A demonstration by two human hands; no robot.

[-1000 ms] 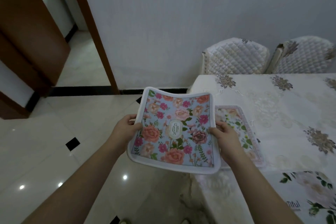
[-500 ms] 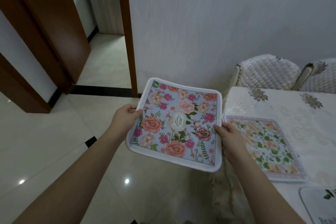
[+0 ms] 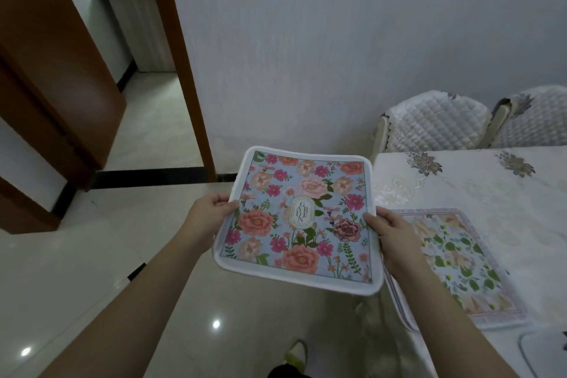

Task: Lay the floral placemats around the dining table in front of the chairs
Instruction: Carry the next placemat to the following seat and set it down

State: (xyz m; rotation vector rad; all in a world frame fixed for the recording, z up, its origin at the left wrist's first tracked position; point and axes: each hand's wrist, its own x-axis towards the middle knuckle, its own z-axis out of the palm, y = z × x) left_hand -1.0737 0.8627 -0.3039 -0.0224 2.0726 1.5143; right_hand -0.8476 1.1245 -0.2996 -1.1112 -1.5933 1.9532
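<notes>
I hold the blue floral placemat [image 3: 299,219] flat between both hands, out over the floor and just short of the bench [image 3: 491,187] edge. My left hand [image 3: 211,212] is closed on its left border, thumb on top and fingers curled under; my right hand [image 3: 391,230] pinches the right border the same way. Gripping opposite sides keeps the mat stretched level and face up, so I judge it can go down without a fold, with the printed label readable from where I stand.

Just past my right hand, a second placemat [image 3: 460,261] with green leaves and a pink border already lies flat on the bench, its near corner hidden behind my wrist. Nearer me than that hand, the rounded corner of another mat [image 3: 540,347] shows at the frame edge. Farther from my right hand, two quilted chairs [image 3: 435,123] stand against the wall at the bench's far side.

No containers are in view; the bench carries only mats over its embroidered cloth. I judge the mat in my hands belongs at a seat not yet covered, perhaps the end nearest me.
</notes>
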